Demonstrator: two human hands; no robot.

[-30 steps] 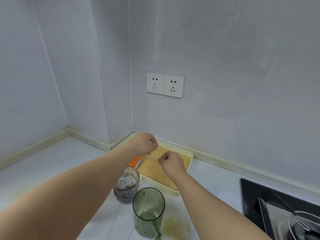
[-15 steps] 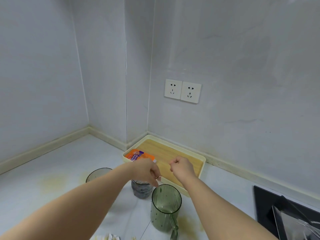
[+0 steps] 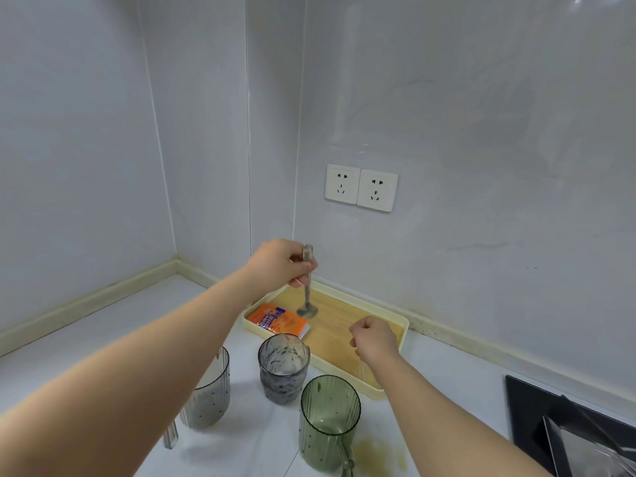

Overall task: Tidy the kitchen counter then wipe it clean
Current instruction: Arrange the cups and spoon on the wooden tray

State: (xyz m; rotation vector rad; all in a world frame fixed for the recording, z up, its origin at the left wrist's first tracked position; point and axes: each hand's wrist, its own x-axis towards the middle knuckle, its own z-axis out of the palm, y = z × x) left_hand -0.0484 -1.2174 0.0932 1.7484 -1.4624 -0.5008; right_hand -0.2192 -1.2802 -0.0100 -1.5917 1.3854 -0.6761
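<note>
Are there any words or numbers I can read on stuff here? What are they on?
Orange and purple packet in the cream tray: it has print, but too blurred to read.
Two white wall sockets: only slot holes, no words.
Three glass cups, metal spoon: no text.

Home kitchen here: white counter (image 3: 103, 342) in a tiled corner w/ twin wall sockets (image 3: 360, 188). Glass cups (image 3: 328, 421) by a tray (image 3: 395, 346), black hob (image 3: 530, 411) at right edge w/ a pan on it.
</note>
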